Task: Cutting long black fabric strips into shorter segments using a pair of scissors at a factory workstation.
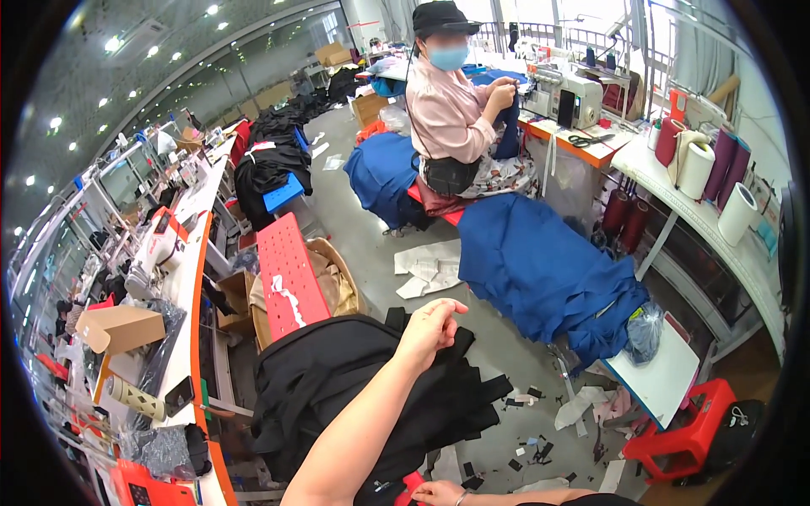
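My left hand (432, 329) is stretched forward over a heap of black cloth pieces (321, 379), its fingers curled in and nothing visible in them. Close to the lower edge, my right hand (440, 492), with a band at its wrist, has its fingers together beside a small red patch (413, 482) and the near end of the black cloth. What those fingers hold, if anything, is too small and partly cut off to tell. The black heap is draped low in front of me, with strips of it fanning out to the right.
A red bench (287, 261) with a white scrap stands beyond the heap. Blue cloth (540, 270) covers a bench to the right; a red stool (683, 434) is nearer. Scraps litter the floor (523, 430). A masked person (451, 118) sits by a sewing machine (582, 97). A worktable (190, 320) runs along the left.
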`<action>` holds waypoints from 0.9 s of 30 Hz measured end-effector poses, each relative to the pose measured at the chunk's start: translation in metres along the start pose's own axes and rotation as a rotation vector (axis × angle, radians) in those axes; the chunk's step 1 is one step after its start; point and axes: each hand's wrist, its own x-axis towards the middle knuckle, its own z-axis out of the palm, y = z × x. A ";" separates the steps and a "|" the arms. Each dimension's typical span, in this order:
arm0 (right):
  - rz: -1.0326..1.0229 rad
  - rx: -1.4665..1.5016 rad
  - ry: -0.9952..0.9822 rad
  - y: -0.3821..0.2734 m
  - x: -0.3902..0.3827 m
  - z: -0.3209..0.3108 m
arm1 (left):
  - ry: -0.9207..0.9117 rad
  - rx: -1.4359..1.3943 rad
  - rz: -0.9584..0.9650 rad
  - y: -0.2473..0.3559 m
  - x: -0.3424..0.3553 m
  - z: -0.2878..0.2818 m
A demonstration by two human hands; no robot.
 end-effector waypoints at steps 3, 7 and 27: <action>0.001 0.048 -0.010 0.004 0.002 0.001 | -0.022 -0.007 -0.004 0.006 0.006 0.002; -0.025 0.033 0.020 0.006 0.004 0.001 | -0.012 -0.005 -0.031 0.009 0.013 0.003; -0.044 0.098 0.003 0.019 0.012 0.010 | -0.019 0.030 -0.025 -0.004 -0.007 -0.007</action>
